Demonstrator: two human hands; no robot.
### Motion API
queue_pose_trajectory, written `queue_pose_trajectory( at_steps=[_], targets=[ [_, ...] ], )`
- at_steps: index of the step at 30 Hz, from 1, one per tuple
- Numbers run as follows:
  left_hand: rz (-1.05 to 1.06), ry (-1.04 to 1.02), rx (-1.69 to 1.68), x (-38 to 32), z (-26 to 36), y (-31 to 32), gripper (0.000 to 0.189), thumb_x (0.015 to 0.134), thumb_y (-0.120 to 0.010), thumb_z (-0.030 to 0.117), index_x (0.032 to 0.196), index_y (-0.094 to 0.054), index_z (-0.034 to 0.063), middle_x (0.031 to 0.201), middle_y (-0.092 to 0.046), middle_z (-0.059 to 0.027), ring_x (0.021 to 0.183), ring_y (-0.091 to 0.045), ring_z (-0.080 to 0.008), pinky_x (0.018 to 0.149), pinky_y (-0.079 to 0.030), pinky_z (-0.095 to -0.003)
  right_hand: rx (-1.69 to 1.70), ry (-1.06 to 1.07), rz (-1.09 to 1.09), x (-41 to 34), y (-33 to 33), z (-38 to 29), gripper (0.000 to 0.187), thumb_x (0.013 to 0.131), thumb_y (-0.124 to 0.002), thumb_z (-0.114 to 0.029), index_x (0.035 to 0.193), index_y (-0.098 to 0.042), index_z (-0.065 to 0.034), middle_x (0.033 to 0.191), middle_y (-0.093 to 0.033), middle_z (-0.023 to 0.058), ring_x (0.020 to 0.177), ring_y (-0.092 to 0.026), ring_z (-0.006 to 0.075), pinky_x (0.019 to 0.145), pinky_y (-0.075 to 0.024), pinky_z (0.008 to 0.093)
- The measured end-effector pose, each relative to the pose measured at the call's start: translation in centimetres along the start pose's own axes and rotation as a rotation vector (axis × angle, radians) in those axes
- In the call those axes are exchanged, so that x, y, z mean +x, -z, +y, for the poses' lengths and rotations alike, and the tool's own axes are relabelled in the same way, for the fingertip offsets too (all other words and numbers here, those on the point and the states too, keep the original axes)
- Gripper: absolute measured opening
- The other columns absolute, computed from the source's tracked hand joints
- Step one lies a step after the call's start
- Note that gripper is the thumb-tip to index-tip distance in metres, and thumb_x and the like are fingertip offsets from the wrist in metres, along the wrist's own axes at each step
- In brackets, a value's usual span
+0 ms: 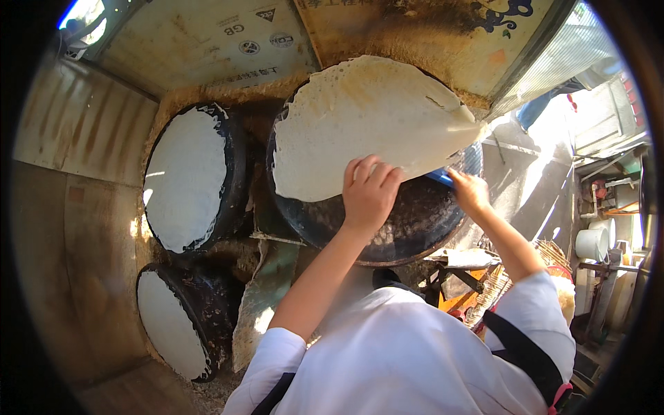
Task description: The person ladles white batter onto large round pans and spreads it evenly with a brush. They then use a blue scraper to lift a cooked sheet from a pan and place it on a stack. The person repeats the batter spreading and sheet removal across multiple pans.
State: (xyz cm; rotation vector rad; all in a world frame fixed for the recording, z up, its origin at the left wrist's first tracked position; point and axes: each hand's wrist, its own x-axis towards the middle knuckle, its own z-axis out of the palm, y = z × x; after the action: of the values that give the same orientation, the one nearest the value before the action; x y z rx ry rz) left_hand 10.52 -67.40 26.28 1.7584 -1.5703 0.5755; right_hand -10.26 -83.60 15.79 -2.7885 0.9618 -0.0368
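Observation:
A broad, thin white batter sheet [358, 124] covers the upper part of a large black round griddle [384, 223]. Its lower edge is free of the dark surface, and its right end is drawn into a folded point at the rim. My left hand [371, 194] grips the sheet's near edge, fingers on top, thumb hidden. Over the griddle's right side, my right hand [471, 191] holds a blue flat tool [441, 177], most of it hidden beneath the sheet and my fingers.
Two more black griddles bearing white sheets, an upper one [189, 176] and a lower one [171, 327], stand to the left. Stained panels [207, 41] wall the back. A straw brush [493, 295] lies near my right arm. White buckets [592, 245] stand farther right. A person's leg [534, 111] shows beyond a corrugated sheet.

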Motion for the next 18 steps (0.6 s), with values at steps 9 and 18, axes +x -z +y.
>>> queue_pose_trajectory(
  at_steps=[9, 18],
  targets=[
    [0.079, 0.134, -0.007, -0.4, -2.0, -0.1, 0.011, 0.064, -0.063, 0.011, 0.07, -0.055, 0.011, 0.072, -0.05, 0.0007, 0.078, -0.048, -0.0198, 0.07, -0.037, -0.0331, 1.476, -0.923, 0.416, 7.4, -3.9, 8.7, 0.042, 0.063, -0.068, -0.014, 0.095, -0.048, 0.0062, 0.084, -0.055, 0.0131, 0.066, -0.057, 0.0238, 0.055, -0.0506, 0.0373],
    [0.016, -0.006, -0.002, 0.9, -0.7, 1.1, 0.012, 0.064, -0.061, 0.008, 0.073, -0.055, 0.0125, 0.073, -0.05, 0.0011, 0.081, -0.05, -0.0194, 0.072, -0.037, -0.0329, 0.421, 0.509, 0.354, -0.9, -3.5, -22.6, 0.018, 0.068, -0.051, -0.018, 0.08, -0.059, -0.0081, 0.069, -0.056, 0.0043, 0.06, -0.057, 0.0159, 0.044, -0.0429, 0.0305]
  ],
)
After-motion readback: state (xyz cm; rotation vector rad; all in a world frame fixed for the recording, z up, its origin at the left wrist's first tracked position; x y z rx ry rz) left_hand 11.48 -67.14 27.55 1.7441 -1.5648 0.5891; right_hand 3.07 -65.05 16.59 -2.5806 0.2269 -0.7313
